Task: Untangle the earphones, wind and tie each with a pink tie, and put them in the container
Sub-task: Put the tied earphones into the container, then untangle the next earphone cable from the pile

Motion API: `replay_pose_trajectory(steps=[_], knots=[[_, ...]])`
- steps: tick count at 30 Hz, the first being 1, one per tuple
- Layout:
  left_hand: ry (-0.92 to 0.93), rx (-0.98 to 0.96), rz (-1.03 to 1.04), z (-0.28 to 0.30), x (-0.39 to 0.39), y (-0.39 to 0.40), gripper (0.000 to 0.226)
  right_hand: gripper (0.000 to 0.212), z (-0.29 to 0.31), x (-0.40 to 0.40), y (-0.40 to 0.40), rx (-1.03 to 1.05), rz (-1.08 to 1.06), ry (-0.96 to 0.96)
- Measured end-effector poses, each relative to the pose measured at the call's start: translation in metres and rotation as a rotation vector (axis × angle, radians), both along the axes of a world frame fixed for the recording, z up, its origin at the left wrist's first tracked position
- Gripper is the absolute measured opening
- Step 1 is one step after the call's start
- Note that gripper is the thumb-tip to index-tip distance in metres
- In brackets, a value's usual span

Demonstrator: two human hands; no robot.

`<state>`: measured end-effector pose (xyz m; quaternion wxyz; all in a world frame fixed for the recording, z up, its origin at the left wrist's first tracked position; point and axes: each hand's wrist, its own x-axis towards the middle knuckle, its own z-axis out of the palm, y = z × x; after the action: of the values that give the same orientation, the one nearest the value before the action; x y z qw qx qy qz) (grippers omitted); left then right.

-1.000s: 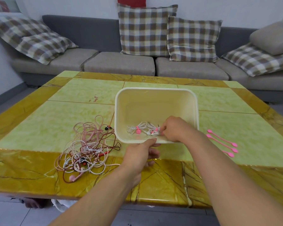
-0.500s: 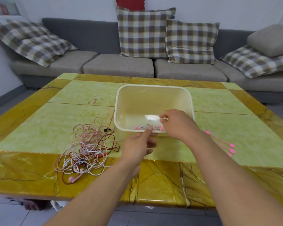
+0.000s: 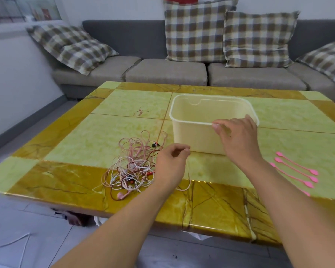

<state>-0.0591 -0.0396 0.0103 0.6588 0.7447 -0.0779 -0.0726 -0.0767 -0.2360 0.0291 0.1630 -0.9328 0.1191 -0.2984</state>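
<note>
1. Since a second ago the container [image 3: 199, 130] sits farther from the counter's near edge, the right hand [image 3: 238, 138] is out of it and at its near rim, and the left hand [image 3: 170, 163] is off that rim
2. Right hand: thumb and fingers [image 3: 218, 126] loosely spread, thumb tip at the rim; whether it touches the rim cannot be told, and it holds nothing
3. Left hand: fingers [image 3: 183, 151] curled loosely inward above the counter [image 3: 70, 144], just in front of the container's near wall; whether they pinch a cord cannot be told
4. Tangled earphones [image 3: 132, 167] lie on the counter just left of the left fingers, pink, white and dark red cords heaped together
5. Pink ties [image 3: 294, 171] lie side by side on the counter to the right of the right wrist, well apart from the fingers
6. Beyond the container stands a grey sofa [image 3: 162, 74] with checked cushions [image 3: 195, 29]
</note>
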Motion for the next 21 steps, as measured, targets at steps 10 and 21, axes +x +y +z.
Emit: replay_pose_trajectory(steps=[10, 21], knots=[[-0.309, 0.885, 0.142, -0.019, 0.037, 0.077, 0.04, 0.041, -0.004, 0.027, 0.011, -0.088, -0.111, -0.016], [-0.089, 0.345, 0.085, 0.0, 0.034, 0.089, 0.035, 0.045, -0.034, -0.024, 0.135, -0.031, 0.399, 0.672]])
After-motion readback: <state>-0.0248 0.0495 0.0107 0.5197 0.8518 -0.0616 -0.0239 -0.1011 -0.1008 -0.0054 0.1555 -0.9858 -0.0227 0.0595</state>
